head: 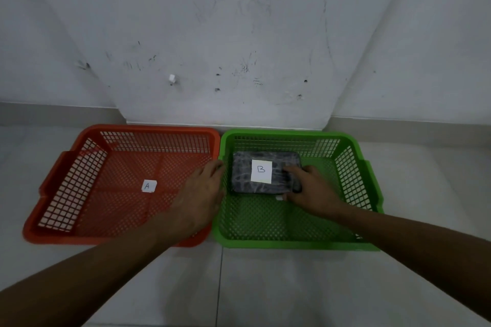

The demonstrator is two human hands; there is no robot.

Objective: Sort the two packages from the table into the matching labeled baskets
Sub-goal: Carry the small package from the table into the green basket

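The package marked B (265, 176) lies inside the green basket (369, 194), toward its twelve o'clock wall. The right hand (309, 191) rests at the package's three o'clock edge, fingers lightly curled onto it; whether they pinch it cannot be told from here. The left hand (203, 191) hovers at its nine o'clock side, fingers loosely spread over the rim shared with the orange basket (53, 188), which holds only its A label (149, 185). If either hand drags on withdrawing, the package could tip. The second package is not in view.
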